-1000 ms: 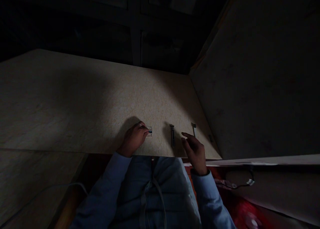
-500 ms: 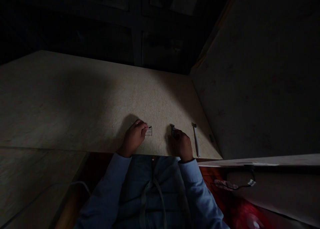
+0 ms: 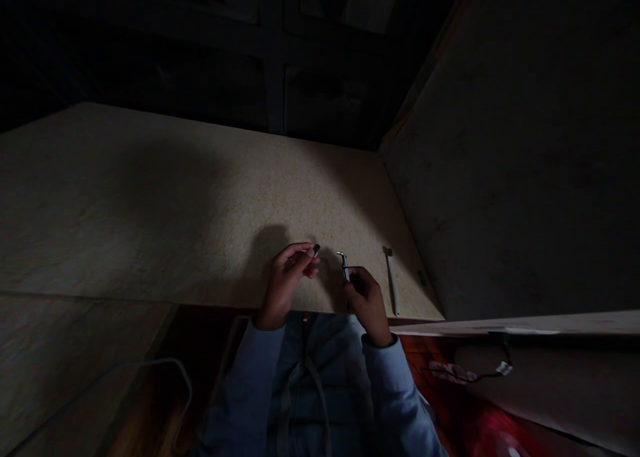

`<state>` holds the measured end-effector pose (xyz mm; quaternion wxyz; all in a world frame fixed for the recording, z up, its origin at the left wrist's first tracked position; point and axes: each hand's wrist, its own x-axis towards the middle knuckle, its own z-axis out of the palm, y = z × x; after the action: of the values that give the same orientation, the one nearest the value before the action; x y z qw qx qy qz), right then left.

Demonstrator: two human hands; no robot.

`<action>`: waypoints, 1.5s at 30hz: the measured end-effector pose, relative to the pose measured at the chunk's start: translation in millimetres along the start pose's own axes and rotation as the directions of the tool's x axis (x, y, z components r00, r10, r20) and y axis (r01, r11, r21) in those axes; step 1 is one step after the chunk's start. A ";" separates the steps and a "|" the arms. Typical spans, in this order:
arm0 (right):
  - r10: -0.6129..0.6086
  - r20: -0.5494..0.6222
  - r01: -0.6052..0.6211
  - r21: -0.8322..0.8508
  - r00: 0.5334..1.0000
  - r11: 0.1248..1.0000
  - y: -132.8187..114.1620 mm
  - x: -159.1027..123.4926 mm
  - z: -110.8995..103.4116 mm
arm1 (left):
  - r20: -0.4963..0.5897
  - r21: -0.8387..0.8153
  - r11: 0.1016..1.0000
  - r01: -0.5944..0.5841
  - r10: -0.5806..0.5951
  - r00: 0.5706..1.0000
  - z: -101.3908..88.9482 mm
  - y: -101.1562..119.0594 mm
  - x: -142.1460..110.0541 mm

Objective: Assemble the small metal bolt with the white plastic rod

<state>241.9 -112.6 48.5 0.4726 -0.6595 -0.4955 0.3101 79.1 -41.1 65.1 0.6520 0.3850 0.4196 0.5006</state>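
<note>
My left hand [image 3: 291, 274] is raised just over the table near its front edge, thumb and fingers pinched on a small dark piece [image 3: 317, 250]; its exact kind is too dim to tell. To the right, my right hand [image 3: 366, 296] is closed round the lower part of a razor [image 3: 344, 264]. The razor's shiny bent head points up and leftward, toward the small piece, with a gap between them. Right of that hand, a slim pale-handled brush [image 3: 393, 284] with a short dark head lies on the table.
The pale speckled table [image 3: 225, 197] meets a dark wall [image 3: 515, 177] on the right. A small dark object [image 3: 423, 277] lies by that wall. A cable [image 3: 145, 362] crosses the lower surface at left. The scene is dim.
My left hand has moved right, toward the razor, with the small dark piece. The razor has turned in my right hand and shows its head from the side. The printed label beside my left hand no longer shows.
</note>
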 end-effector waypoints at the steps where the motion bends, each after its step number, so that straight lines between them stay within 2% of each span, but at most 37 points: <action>1: -0.002 -0.014 0.003 0.061 1.000 0.998 -3.8 -2.2 1.7 | 0.003 -0.050 0.998 0.025 -0.025 1.000 4.1 2.7 -1.3; 4: -0.002 -0.045 0.013 0.248 0.999 0.969 -14.7 -7.7 6.3 | 0.039 -0.137 0.989 0.061 -0.057 0.998 15.4 14.4 -5.8; 9: 0.000 -0.001 0.000 0.469 1.000 0.883 -33.0 -14.3 4.7 | 0.051 -0.259 0.965 0.044 -0.031 0.998 29.8 34.1 -16.9; 13: -0.020 -0.036 0.036 0.516 0.999 0.856 -43.5 -14.7 -1.2 | 0.052 -0.294 0.954 0.050 -0.037 0.998 35.5 42.1 -26.8; 17: -0.097 -0.061 0.114 0.534 0.993 0.838 -48.1 -8.1 -5.6 | 0.060 -0.257 0.965 0.059 -0.045 0.997 38.3 43.4 -34.4; 20: -0.145 -0.076 0.163 0.525 0.986 0.835 -51.8 -0.5 -8.6 | 0.058 -0.233 0.971 0.052 -0.040 0.998 38.8 41.6 -36.4; 25: -0.173 -0.100 0.199 0.433 0.980 0.879 -62.9 6.7 -12.2 | 0.078 -0.232 0.972 0.040 -0.022 0.997 37.2 38.5 -34.0; 30: -0.266 -0.036 0.263 0.328 0.963 0.907 -67.7 3.3 -9.1 | 0.113 -0.245 0.969 0.022 0.006 0.994 33.7 35.9 -32.5; 35: -0.336 0.018 0.325 0.212 0.942 0.922 -60.2 3.7 -5.5 | 0.115 -0.226 0.974 0.002 0.025 0.993 30.5 31.2 -31.4; 41: -0.319 0.036 0.310 0.158 0.947 0.938 -52.8 3.6 -4.7 | 0.097 -0.149 0.989 -0.025 0.039 0.995 25.6 30.5 -30.3; 45: -0.303 0.054 0.287 0.203 0.951 0.936 -52.1 3.4 -1.8 | 0.139 -0.089 0.996 -0.014 0.027 0.990 17.4 25.4 -27.1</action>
<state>225.8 -106.7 97.9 0.5542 -0.5150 -0.5759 0.3099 83.0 -63.8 99.1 0.6909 0.3943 0.3466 0.4971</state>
